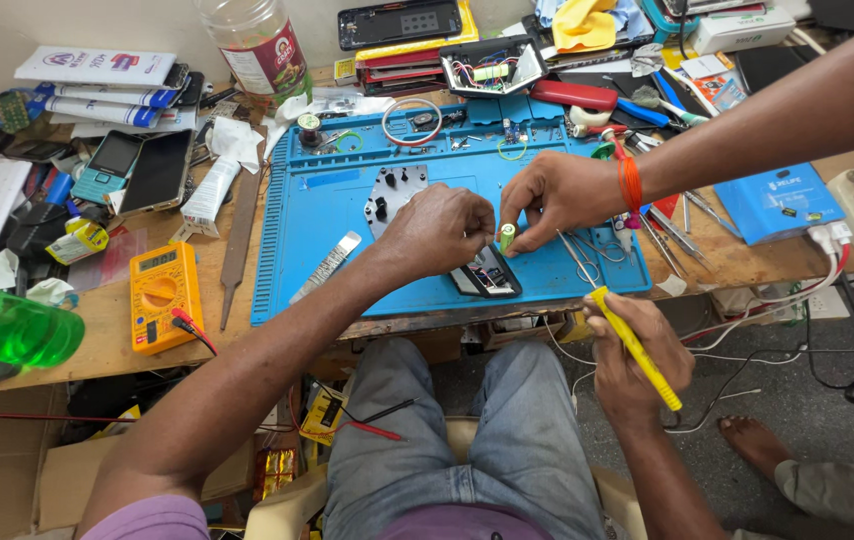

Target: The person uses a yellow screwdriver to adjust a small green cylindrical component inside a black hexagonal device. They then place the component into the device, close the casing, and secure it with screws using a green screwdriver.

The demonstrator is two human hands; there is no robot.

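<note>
A small pale green cylinder (508, 236), like a little battery cell, stands upright near the front edge of a blue work mat (317, 215). It sits just above a dark opened handset (485, 272) lying on the same mat.

The person's left hand (439, 229) rests on the mat beside the cylinder, its fingers curled down toward the handset; whether they pinch anything cannot be told, as the knuckles hide the tips. The person's right hand (635, 358), off the mat's front right corner and over the lap, is closed around a yellow soldering pen (636, 349).

A third hand, belonging to another person (559, 195), reaches in from the right of the mat and pinches the cylinder's top; its arm carries an orange thread band (631, 184) at the wrist.

The cylinder's lower end is hidden between fingertips. Small parts on the mat's rear trays are too tiny to identify.

Counted: three hands, one cylinder, one handset on the mat, one yellow multimeter (161, 294) left of the mat on the table (107, 330), one green bottle (9, 327) cut off further left.
</note>
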